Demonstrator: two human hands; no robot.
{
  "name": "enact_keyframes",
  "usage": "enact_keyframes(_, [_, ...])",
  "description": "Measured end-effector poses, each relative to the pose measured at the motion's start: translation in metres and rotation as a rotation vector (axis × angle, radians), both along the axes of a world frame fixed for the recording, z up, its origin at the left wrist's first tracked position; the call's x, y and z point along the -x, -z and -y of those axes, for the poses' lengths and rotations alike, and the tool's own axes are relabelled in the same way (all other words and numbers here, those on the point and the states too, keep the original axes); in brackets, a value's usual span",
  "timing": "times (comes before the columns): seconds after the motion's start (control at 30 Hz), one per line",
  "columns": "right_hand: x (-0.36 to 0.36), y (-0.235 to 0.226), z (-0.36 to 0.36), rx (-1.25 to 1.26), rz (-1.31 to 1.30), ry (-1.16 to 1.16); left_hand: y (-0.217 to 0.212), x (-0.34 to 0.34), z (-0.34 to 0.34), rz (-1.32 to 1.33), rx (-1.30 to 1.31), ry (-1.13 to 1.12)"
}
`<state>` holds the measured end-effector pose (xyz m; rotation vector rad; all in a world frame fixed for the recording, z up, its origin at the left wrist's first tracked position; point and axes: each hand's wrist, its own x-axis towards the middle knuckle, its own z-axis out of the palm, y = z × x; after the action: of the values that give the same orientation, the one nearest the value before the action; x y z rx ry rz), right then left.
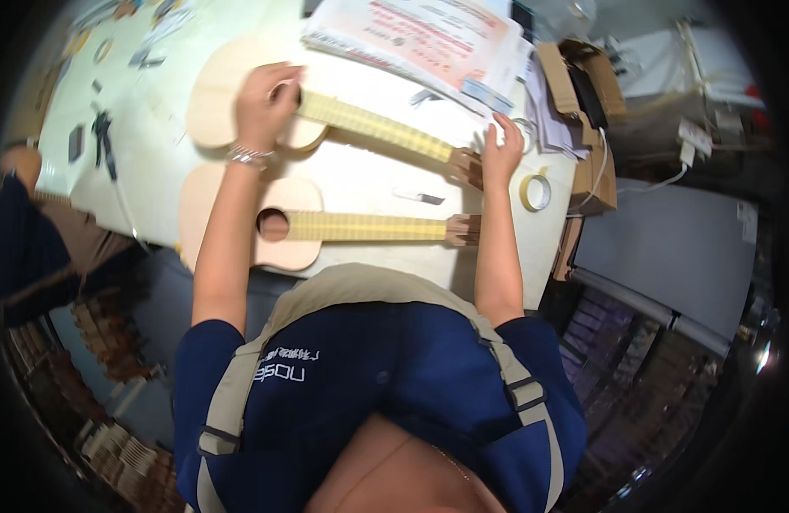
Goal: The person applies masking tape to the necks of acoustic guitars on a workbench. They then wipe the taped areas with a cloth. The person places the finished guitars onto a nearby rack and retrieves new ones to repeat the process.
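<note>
Two small pale-wood guitars, ukulele-like in size, lie side by side on the table, necks to the right. Yellowish tape covers their fretboards. On the far guitar (215, 94), my left hand (268, 107) is beside the sound hole, fingers curled together; whatever they pinch is hidden. Just past the far guitar's brown headstock (467, 167) is my right hand (502, 152), thumb and fingers apart, with nothing visible in it. The near guitar (296, 244) rests untouched between my forearms, its round sound hole showing.
A yellow tape roll (535, 192) sits right of my right wrist. A small blade-like tool (420, 197) lies between the necks. Printed papers (420, 38) are stacked at the back, near an open cardboard box (595, 154). Another person's sleeve (31, 239) shows at left.
</note>
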<state>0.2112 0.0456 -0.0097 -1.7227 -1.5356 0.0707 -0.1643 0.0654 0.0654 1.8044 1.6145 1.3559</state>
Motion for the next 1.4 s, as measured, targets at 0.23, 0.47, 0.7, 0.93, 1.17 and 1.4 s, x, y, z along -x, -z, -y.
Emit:
enact_keyframes(0.23, [-0.028,0.017,-0.073,0.218,0.278,-0.148,0.085,-0.182,-0.12,-0.667,-0.152,0.764])
enact_keyframes(0.47, [-0.06,0.012,-0.077,0.284,-0.001,-0.116,0.094,-0.205,-0.133,-0.689,0.003,0.862])
enact_keyframes(0.7, [-0.055,0.015,-0.078,0.401,0.172,-0.016,0.095,-0.21,-0.134,-0.452,0.172,0.688])
enact_keyframes(0.93, [-0.056,-0.005,-0.089,0.09,-0.768,0.143,0.087,-0.206,-0.147,-0.021,0.584,0.544])
enact_keyframes(1.17, [-0.025,0.029,-0.077,0.332,-0.422,0.118,0.112,-0.184,-0.184,1.347,0.738,0.272])
enact_keyframes(1.4, [0.023,-0.031,-0.059,-0.122,0.242,-0.058,0.005,-0.134,-0.097,1.331,0.719,0.792])
